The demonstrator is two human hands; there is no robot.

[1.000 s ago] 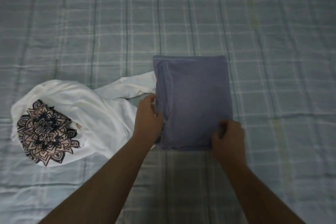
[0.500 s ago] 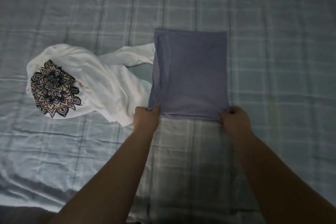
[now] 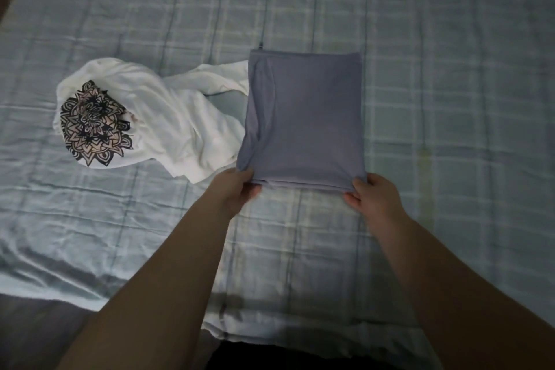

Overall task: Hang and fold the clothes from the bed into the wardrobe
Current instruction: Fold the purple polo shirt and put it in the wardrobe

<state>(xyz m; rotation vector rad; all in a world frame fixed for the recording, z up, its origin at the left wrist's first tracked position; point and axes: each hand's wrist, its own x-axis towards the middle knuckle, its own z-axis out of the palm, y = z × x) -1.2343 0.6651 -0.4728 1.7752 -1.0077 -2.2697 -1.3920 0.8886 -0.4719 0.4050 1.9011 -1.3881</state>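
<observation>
A grey-purple garment (image 3: pixel 303 120), folded into a neat rectangle, lies on the bed (image 3: pixel 450 69) in the middle of the view. My left hand (image 3: pixel 235 191) pinches its near left corner, thumb on top and fingers under the fold. At the near right corner my right hand (image 3: pixel 374 197) grips the edge the same way. That near edge is raised slightly off the sheet. A crumpled white shirt (image 3: pixel 156 120) with a black mandala print lies to the left, one part of it reaching under or against the folded garment's left side.
The bed is covered with a pale blue-green checked sheet, wrinkled at the left. Its near edge (image 3: pixel 270 330) runs across the bottom, with dark floor (image 3: pixel 36 333) at the lower left. The wardrobe is out of view.
Both hands slid from the garment's sides down to its near corners and took hold of them. The view pulled back, so the bed's near edge and floor now show.
</observation>
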